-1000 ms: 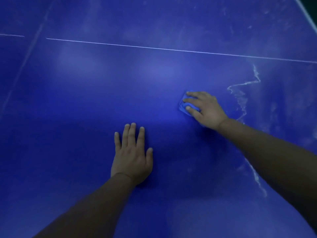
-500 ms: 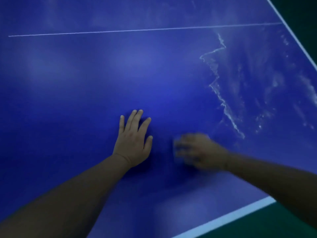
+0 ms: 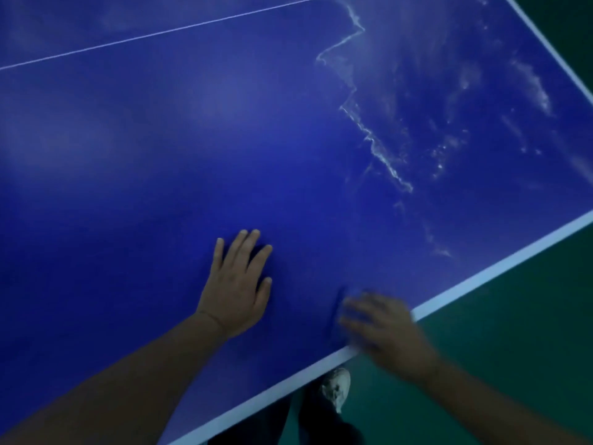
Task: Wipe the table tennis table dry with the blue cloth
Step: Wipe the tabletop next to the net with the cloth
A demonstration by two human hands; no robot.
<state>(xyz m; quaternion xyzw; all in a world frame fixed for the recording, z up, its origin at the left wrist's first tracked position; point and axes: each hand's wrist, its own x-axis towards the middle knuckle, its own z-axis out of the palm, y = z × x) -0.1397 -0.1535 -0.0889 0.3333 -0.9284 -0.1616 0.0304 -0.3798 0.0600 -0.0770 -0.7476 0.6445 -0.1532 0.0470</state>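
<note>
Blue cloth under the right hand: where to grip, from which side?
Blurred, so hedged: the small blue cloth lies on the blue table tennis table, mostly under the right hand. Pinch the strip exposed toward the left hand, from above; it lies low, with no raised edge showing.

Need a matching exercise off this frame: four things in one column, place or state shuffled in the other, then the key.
Things
1. person's left hand
2. person's right hand
3. pale wavy water streak
4. light-coloured shoe

Place or state
A. on the dark green floor, below the table's near white edge
B. flat on the blue table tennis table, fingers straight
C. motion-blurred at the near edge, over the dark blue cloth
D. on the tabletop, beyond the right hand

Pairs: 1-B, 2-C, 3-D, 4-A
</note>
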